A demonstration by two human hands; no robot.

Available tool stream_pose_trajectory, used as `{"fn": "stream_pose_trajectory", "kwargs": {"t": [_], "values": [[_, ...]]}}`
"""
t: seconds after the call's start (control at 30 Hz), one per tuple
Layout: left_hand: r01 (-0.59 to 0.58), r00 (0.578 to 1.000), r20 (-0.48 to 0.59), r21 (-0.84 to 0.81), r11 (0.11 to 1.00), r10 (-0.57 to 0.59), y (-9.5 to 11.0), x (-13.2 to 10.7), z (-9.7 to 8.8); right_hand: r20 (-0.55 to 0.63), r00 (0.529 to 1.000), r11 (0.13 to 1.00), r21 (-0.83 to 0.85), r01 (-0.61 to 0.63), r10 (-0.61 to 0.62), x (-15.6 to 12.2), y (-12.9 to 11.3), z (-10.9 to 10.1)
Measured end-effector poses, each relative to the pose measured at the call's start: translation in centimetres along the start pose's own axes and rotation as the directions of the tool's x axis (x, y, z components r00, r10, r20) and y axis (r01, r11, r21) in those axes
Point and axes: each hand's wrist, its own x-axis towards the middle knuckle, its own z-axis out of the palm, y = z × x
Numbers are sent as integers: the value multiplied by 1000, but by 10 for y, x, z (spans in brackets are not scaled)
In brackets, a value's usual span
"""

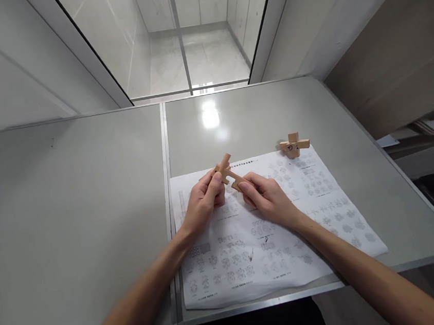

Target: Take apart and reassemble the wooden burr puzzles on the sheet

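Observation:
Above the printed sheet, my left hand (206, 190) is closed on light wooden puzzle pieces (225, 162); its fingers hide how many there are and how they join. My right hand (266, 196) pinches a notched wooden puzzle piece (235, 179) between thumb and fingers. The notched piece reaches toward the pieces in my left hand, and their ends meet or overlap; I cannot tell whether they interlock. Under both hands lies a large white instruction sheet (243, 263) with rows of small line diagrams.
An assembled wooden cross-shaped puzzle (295, 145) with dark markings stands at the sheet's upper right edge. The grey folding table (90, 207) has a metal seam left of the sheet. A glass door (167, 59) stands behind it, and a brown surface (394, 45) rises at right.

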Motion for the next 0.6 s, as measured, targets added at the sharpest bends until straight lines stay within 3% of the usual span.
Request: {"fn": "stream_pose_trajectory", "kwargs": {"t": [0.43,0.6], "values": [[33,999,16,-146,989,-31,-3,0,4,-20,1000,1000,-4,-21,21,0,-2,1],[55,998,33,-118,992,-51,-1,-1,2,5,999,999,-5,-42,42,0,-2,-1]]}}
